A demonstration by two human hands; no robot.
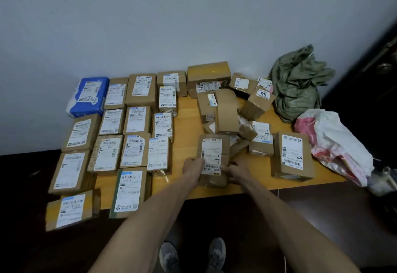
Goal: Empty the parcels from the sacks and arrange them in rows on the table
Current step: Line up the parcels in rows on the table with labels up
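Two grey shoes point(192, 255) are showing at the bottom edge, on a dark floor below the desk point(187, 126). Both bare forearms are reaching up to a brown parcel point(214, 154) lying flat near the desk's front edge, label facing up. Left hand point(193, 170) is gripping the parcel's near-left corner, fingers curled onto the label; right hand point(235, 172) is gripping the near-right side, fingers wrapped around the edge. Parcel is sitting in a bare strip of wood between sorted and unsorted stock. Left of it, labelled parcels are lying in rows point(129, 135), running back to the wall, some front ones overhanging the desk edge; a blue soft package point(89, 96) is sitting at the far-left corner. Right of centre, an unsorted heap of boxes point(227, 113) is lying tilted and overlapping. One larger box point(292, 156) is lying apart toward the right, label up. Green sack point(298, 83) is slumping crumpled against the wall at far right. White and pink sack point(330, 141) is hanging off the desk's right end.
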